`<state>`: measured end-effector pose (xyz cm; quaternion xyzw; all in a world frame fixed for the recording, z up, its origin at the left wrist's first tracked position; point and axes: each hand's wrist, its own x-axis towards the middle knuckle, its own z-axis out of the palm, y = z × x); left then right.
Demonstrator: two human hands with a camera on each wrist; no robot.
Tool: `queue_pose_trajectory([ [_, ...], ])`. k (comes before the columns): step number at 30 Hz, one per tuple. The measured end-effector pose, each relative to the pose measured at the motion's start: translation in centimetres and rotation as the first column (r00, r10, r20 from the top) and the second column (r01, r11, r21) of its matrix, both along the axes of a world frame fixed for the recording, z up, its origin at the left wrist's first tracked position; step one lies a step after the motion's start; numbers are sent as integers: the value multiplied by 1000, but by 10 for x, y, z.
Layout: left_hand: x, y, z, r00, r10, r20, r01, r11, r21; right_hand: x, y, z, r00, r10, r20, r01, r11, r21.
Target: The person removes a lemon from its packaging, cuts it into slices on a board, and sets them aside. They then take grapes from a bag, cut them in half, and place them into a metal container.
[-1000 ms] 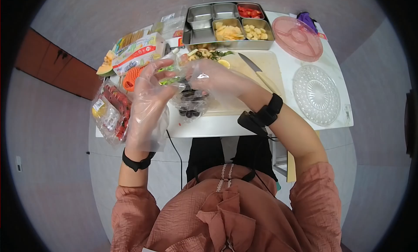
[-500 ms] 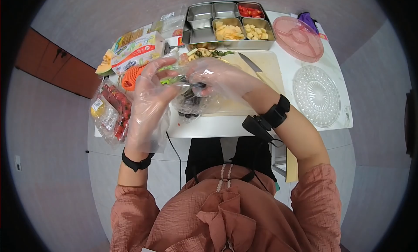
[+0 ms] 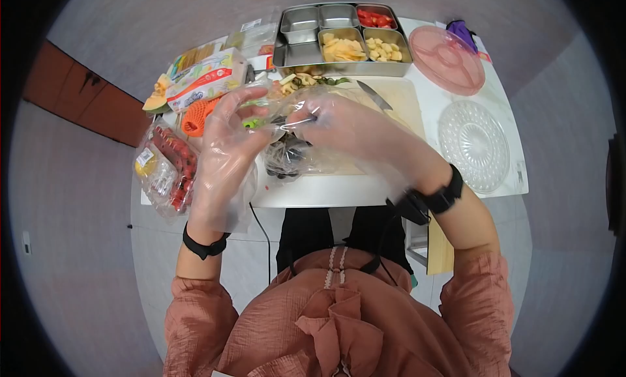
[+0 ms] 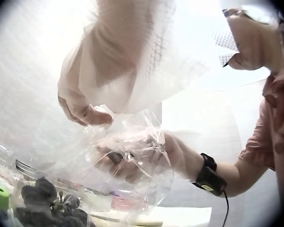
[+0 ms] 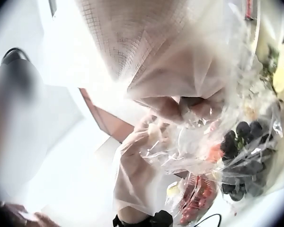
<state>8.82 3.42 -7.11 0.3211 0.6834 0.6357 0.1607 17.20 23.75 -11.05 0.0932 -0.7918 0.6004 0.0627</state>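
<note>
My left hand (image 3: 228, 139), in a clear plastic glove, grips the upper edge of a clear plastic bag (image 5: 180, 156). Dark grapes (image 5: 244, 175) hang in a bunch low in that bag, over the front of the cutting board in the head view. At the bag's upper right is my right hand (image 3: 332, 119), also gloved, its fingers curled round a single dark grape (image 4: 114, 157). Crinkled plastic partly covers this grape and the right fingertips in the left wrist view.
A knife (image 3: 373, 94) lies on the cutting board (image 3: 407, 103) among fruit scraps. Behind stands a steel tray (image 3: 339, 68) with cut fruit in pans. To the right are a pink divided plate (image 3: 447, 59) and a glass plate (image 3: 475, 145); bagged red fruit (image 3: 176, 165) lies left.
My right hand has drawn back to the right and towards my body, with a dark grape now showing in its fingers. The left hand has hardly moved.
</note>
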Motion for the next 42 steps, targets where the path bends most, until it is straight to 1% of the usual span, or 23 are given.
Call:
queue_pose_trajectory([
  [2, 1, -3, -1, 1000, -1, 14, 1, 1000, 31, 20, -1, 22, 995, -4, -96, 25, 976, 218],
  [3, 1, -4, -2, 1000, -8, 27, 6, 998, 63, 34, 1, 41, 995, 0, -95, 21, 975, 221],
  [5, 2, -6, -3, 999, 13, 40, -16, 997, 74, 66, 9, 72, 978, -63, 201, 66, 998, -8],
  [6, 3, -7, -2, 998, 28, 52, -32, 996, 82, 78, 13, 69, 978, -61, 202, 63, 998, -4],
  [8, 2, -8, -1, 999, 34, 32, -36, 997, 63, 93, 24, 58, 913, -342, 225, 387, 900, -203],
  [9, 3, -9, 0, 999, 38, 13, -38, 999, 37, 93, 31, 50, 913, -340, 224, 385, 901, -199],
  [11, 4, -11, 3, 998, 59, -23, -58, 998, 19, 85, 44, 19, 790, -558, 254, 553, 827, 99],
  [12, 5, -11, 3, 995, 74, -60, -75, 997, -4, 79, 47, -2, 787, -561, 257, 556, 826, 99],
  [13, 5, -11, 2, 996, 69, -59, -69, 998, -6, 74, 49, -27, 802, -597, 18, 562, 764, 317],
  [14, 4, -11, 1, 991, 94, -91, -94, 996, 5, 69, 50, -47, 801, -556, -221, 582, 638, 504],
  [16, 4, -10, 0, 985, 120, -125, -119, 993, 15, 58, 43, -65, 823, -510, -251, 557, 635, 536],
  [19, 10, -11, 1, 940, 207, -271, -210, 977, 17, 44, 35, -90, 862, -426, -275, 500, 621, 604],
  [21, 18, -11, 6, 802, 296, -518, -341, 940, 9, 38, 32, -100, 878, -396, -269, 470, 609, 639],
  [22, 19, -13, 8, 801, 297, -520, -342, 940, 9, 36, 29, -102, 875, -395, -280, 472, 569, 674],
  [24, 19, -18, 11, 393, 178, -902, -476, 879, -34, 34, 26, -101, 873, -391, -291, 472, 527, 706],
  [25, 20, -19, 11, 393, 178, -902, -478, 878, -35, 35, 24, -96, 877, -388, -283, 466, 546, 696],
  [27, 23, -22, 9, 216, 31, -976, -384, 922, -55, 36, 22, -91, 882, -383, -275, 459, 565, 686],
  [31, 38, -18, 1, 129, -77, -989, -387, 914, -122, 33, 21, -98, 858, -435, -275, 499, 575, 648],
  [33, 43, -12, 2, 123, -104, -987, -395, 907, -145, 31, 25, -104, 842, -466, -272, 521, 567, 638],
  [35, 42, -12, -3, 123, -168, -978, -434, 878, -205, 31, 31, -107, 851, -478, -218, 507, 639, 578],
  [36, 45, -11, -1, 124, -167, -978, -434, 877, -205, 34, 32, -107, 851, -478, -216, 506, 639, 579],
  [38, 53, -8, 4, 279, -277, -919, -516, 764, -387, 40, 34, -100, 866, -476, -151, 489, 745, 453],
  [42, 52, -5, -4, 301, -292, -908, -519, 748, -413, 56, 33, -81, 876, -470, -109, 470, 779, 415],
])
